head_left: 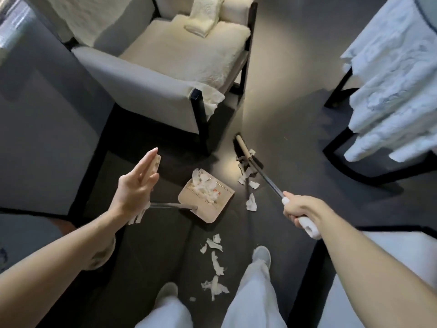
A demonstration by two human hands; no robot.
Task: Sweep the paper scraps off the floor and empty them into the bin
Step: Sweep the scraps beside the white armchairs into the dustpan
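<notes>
Left grip (134,188), fingers straight and pressed together, lay against the beige top of the long handle of the dustpan (208,208); whether the thumb closed behind it could not be told. With so light a hold, the dustpan looked liable to swing or tip if the broom nudged it, spilling its heap back onto the floor (283,138).

White, torn and curled, and light enough by the look of them to flutter at a quick stroke, the paper scraps (204,185) lay in four places. One strip showed just left of the dustpan, below the left wrist. A pile sat inside the dustpan's mouth, and a cluster lay just right of the dustpan against the broom head. A trail nearer the person than the dustpan ran down between the shoes (261,255). That trail risked being trodden or kicked apart by a step forward. A hard sweep could also drive pieces beyond the dustpan, under the armchair (165,74).

Right of the dustpan the broom (246,152) rested its head on the floor, shaft slanting back to the right grip (300,210), fingers wrapped round the white handle end. No bin was in view, so the loaded dustpan would probably have to be carried level.
</notes>
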